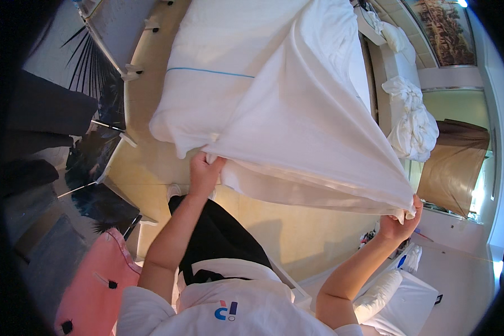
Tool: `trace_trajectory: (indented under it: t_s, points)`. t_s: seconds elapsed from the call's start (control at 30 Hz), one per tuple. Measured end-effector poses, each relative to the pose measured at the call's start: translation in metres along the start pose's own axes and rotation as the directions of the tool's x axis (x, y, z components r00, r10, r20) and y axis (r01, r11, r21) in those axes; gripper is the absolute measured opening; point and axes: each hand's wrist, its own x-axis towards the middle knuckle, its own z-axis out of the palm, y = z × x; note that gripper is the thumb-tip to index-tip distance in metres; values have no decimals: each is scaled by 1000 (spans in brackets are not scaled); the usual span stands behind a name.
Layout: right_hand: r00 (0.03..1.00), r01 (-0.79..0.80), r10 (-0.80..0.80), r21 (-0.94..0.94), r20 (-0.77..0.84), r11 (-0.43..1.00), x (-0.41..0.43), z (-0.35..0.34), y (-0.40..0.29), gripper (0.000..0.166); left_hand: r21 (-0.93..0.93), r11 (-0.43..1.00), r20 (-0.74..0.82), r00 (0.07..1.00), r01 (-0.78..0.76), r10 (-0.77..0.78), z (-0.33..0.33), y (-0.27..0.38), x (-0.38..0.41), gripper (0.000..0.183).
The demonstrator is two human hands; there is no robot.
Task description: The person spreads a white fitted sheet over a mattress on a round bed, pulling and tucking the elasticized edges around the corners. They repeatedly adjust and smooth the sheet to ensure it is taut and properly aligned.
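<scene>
A large white cloth, which looks like a duvet cover or sheet (311, 122), spreads from the bed toward me. My left hand (205, 170) pinches its near edge close to a bed corner. Far to the right, my right hand (401, 220) grips another part of that edge, raised off the bed. Between the two hands the edge is stretched and sags a little, with a second layer showing beneath. White bedding with a blue line (210, 72) lies flat on the left side of the bed.
A crumpled white bundle (411, 119) rests on furniture at the right, near a brown curtain (453, 168). A white pillow (378, 296) lies at lower right. Dark panels (96, 168) on white feet and a pink padded object (101, 290) stand at left, beside the tan floor (252, 210).
</scene>
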Motion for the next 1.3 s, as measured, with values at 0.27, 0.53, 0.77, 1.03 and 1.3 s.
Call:
trace_trajectory:
  t_s: [0.27,0.53,0.77,1.03,1.3]
  points:
    - [936,214,-279,-284,-216,935,-48,-41,-20,18,578,324,448,623,-749,641,-91,106,24,22]
    - [909,-177,-51,-494,-415,851,-165,-171,57,13,561,587,339,809,-584,481,-93,115,1,18]
    - [880,-382,236,-316,-413,868,-153,-224,175,18,481,421,644,636,-769,426,-106,60,13,19]
    - [932,-273,67,-567,-357,777,-143,-202,190,25,543,367,244,560,-756,792,-93,110,14,12]
    - [964,-201,110,-393,-244,897,-162,-93,186,19,295,904,-314,862,-309,397,-150,-22,95,11]
